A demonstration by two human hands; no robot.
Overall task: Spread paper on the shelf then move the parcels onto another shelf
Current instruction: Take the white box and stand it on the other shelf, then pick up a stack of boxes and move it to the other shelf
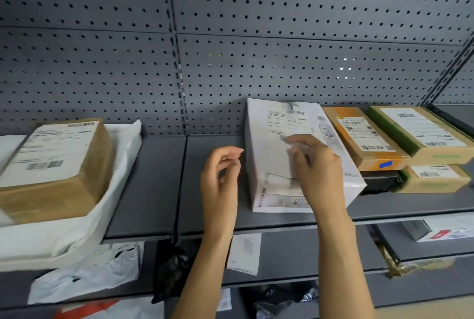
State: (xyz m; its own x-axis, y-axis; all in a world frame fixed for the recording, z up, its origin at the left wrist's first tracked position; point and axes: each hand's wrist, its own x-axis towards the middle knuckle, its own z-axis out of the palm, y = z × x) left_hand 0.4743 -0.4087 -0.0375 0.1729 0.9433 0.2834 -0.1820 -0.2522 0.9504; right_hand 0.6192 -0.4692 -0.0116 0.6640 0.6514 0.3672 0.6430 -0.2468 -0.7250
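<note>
A white box parcel (277,139) with shipping labels lies on the grey shelf (154,177), right of centre. My right hand (315,165) rests on top of it, fingers curled over its front part. My left hand (221,172) hovers just left of the parcel, fingers loosely bent, holding nothing. On the left shelf section, white paper (120,154) is spread out, and a brown cardboard parcel (56,167) with a white label sits on it.
Right of the white box are an orange-taped carton (364,139), a green-edged carton (420,134) stacked on another (436,180), and a black bag (379,182). Lower shelves hold white mailers (87,275) and dark bags (174,267). A perforated grey back panel (230,36) rises behind.
</note>
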